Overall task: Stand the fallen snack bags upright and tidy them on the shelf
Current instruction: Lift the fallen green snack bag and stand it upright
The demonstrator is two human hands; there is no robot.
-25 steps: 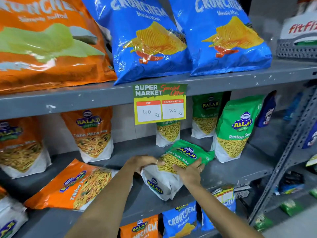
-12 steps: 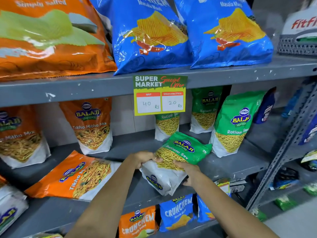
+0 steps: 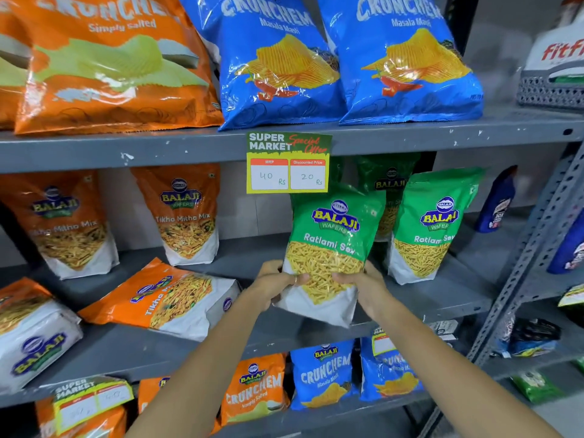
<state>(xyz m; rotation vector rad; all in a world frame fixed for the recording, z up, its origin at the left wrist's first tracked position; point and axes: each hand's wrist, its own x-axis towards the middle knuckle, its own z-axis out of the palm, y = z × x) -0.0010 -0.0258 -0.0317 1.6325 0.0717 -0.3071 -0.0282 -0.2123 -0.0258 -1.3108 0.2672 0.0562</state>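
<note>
A green Ratlami Sev bag stands nearly upright above the middle grey shelf, held at its lower part from both sides. My left hand grips its left edge and my right hand grips its right edge. An orange Tikha Mitha Mix bag lies flat on the same shelf to the left. Another fallen bag lies at the far left edge. Two orange bags stand at the back left, and green bags stand at the back right.
A price card hangs from the upper shelf just above the held bag. Large Crunchem bags fill the top shelf. Smaller Crunchem bags sit below. A slotted metal upright borders the right side, with a blue bottle behind it.
Both hands lifted the green bag from lying tilted on the shelf and turned it upright, facing front. The camera moved closer.
</note>
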